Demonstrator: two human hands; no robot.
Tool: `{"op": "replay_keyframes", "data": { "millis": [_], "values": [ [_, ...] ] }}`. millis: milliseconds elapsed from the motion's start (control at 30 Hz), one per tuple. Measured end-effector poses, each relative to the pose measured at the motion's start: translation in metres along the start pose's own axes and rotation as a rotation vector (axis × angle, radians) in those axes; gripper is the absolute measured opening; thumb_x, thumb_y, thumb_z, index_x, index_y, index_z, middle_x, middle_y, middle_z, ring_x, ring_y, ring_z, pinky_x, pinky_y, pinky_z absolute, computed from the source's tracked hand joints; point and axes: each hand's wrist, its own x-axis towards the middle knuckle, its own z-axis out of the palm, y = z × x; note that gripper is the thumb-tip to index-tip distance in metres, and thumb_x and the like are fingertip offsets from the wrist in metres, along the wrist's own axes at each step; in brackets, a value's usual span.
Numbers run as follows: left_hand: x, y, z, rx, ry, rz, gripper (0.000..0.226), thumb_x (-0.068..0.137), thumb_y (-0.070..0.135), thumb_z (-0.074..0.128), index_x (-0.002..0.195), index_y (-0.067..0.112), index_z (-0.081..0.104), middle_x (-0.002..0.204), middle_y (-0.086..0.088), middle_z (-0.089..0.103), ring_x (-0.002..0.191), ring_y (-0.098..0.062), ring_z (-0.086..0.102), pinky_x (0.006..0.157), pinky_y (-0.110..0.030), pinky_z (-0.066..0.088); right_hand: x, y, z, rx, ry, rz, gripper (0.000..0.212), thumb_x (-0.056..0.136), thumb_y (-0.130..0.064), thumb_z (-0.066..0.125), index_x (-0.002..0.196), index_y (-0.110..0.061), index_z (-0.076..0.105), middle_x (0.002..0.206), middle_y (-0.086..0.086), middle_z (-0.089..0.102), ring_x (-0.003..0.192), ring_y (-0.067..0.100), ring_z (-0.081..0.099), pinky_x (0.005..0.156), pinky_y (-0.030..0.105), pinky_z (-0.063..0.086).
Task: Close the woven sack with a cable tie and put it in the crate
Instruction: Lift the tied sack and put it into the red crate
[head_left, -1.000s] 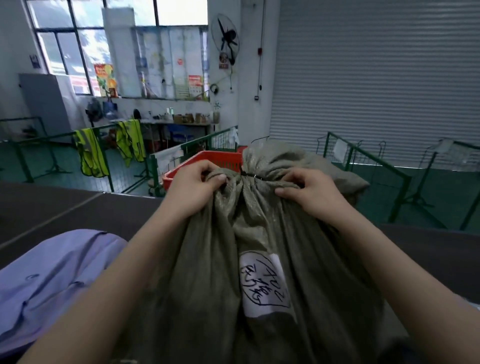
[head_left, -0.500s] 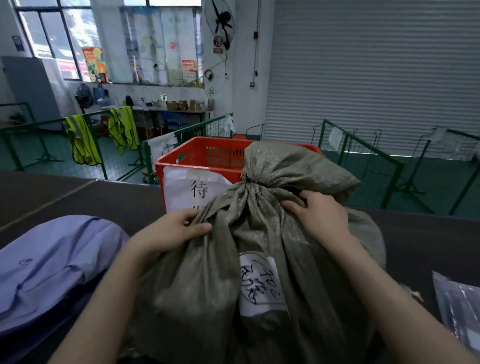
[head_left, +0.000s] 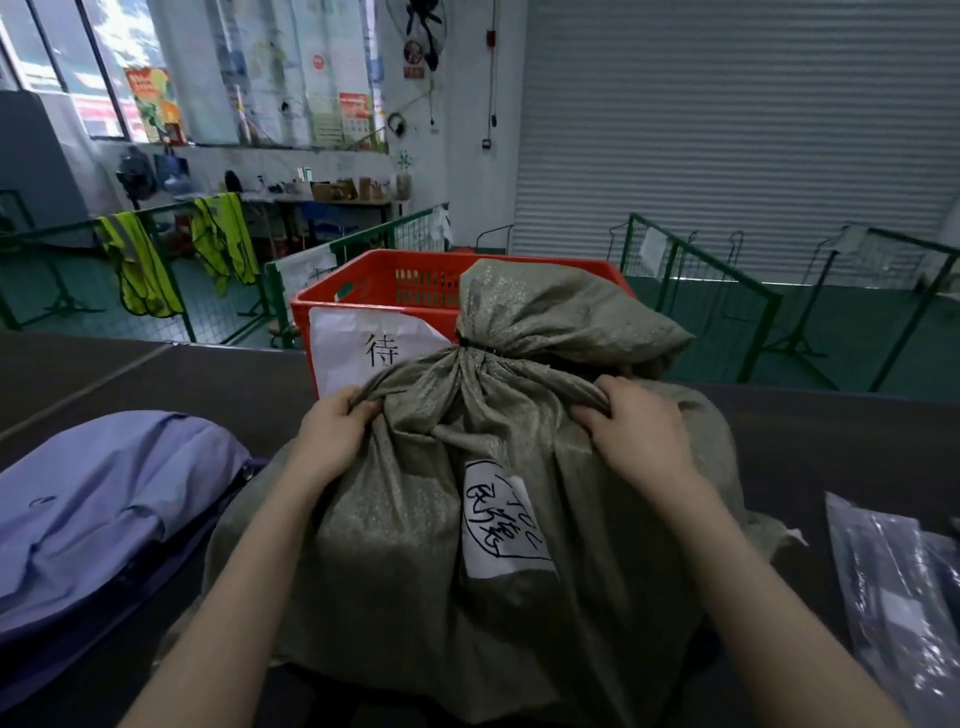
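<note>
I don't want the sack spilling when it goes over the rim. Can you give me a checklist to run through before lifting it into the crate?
1. Neck of grey-green woven sack cinched by dark tie: ok.
2. Tie locked tight: cannot tell.
3. Left hand gripping sack fabric: ok.
4. Right hand gripping sack fabric: ok.
5. Red plastic crate directly behind sack: ok.
6. Room inside crate: cannot tell, the sack hides most of it.

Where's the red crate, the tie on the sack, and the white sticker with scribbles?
red crate (head_left: 363, 291): head view, on its near left rim.
cable tie (head_left: 475, 347): head view, on the dark band around the sack's neck.
white sticker (head_left: 501, 519): head view, on its middle, on the sack's front.
</note>
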Motion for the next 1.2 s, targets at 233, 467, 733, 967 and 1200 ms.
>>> {"op": "replay_keyframes", "data": {
  "millis": [233,467,733,967,1200],
  "values": [
    [0.000,0.044,-0.016,-0.043,0.200,0.153,0.020,0.095,0.018,0.043,0.099,0.013,0.063,0.102,-0.010,0.063,0.099,-0.028,0.056,0.082,-0.037,0.040,0.009,-0.020,-0.009,0.157,0.274,0.041,0.026,0.091,-0.019,0.051,0.112,-0.016,0.065,0.110,0.010,0.071,0.105,0.031,0.061,0.089,0.040,0.043],
    [0.029,0.142,-0.051,0.060,0.368,0.310,0.022,0.095,0.017,0.039,0.100,0.010,0.059,0.104,-0.014,0.063,0.091,-0.029,0.054,0.075,-0.034,0.038,0.047,-0.055,-0.080,0.257,0.389,-0.022,0.024,0.091,-0.019,0.049,0.105,-0.010,0.066,0.110,0.018,0.068,0.104,0.035,0.059,0.082,0.037,0.044],
    [0.048,0.233,-0.136,0.162,0.525,0.497,0.029,0.092,0.016,0.044,0.110,0.003,0.063,0.122,-0.024,0.061,0.115,-0.037,0.053,0.092,-0.038,0.042,0.090,-0.105,-0.177,0.243,0.485,-0.129,0.027,0.090,-0.025,0.052,0.105,-0.007,0.065,0.114,0.019,0.066,0.109,0.036,0.057,0.074,0.033,0.038],
    [0.074,0.278,-0.156,0.198,0.556,0.520,0.027,0.092,0.017,0.044,0.102,0.000,0.062,0.118,-0.026,0.061,0.112,-0.038,0.053,0.089,-0.037,0.042,0.131,-0.123,-0.203,0.361,0.506,-0.078,0.025,0.089,-0.021,0.052,0.100,-0.003,0.065,0.112,0.021,0.066,0.107,0.037,0.059,0.074,0.034,0.040],
    [0.099,0.298,-0.161,0.081,0.690,0.601,0.023,0.088,0.007,0.042,0.102,0.002,0.059,0.114,-0.024,0.062,0.107,-0.039,0.055,0.083,-0.039,0.041,0.152,-0.133,-0.223,0.434,0.619,-0.095,0.019,0.088,-0.012,0.046,0.091,-0.005,0.064,0.106,0.018,0.067,0.098,0.033,0.058,0.087,0.040,0.042]
  ]
}}
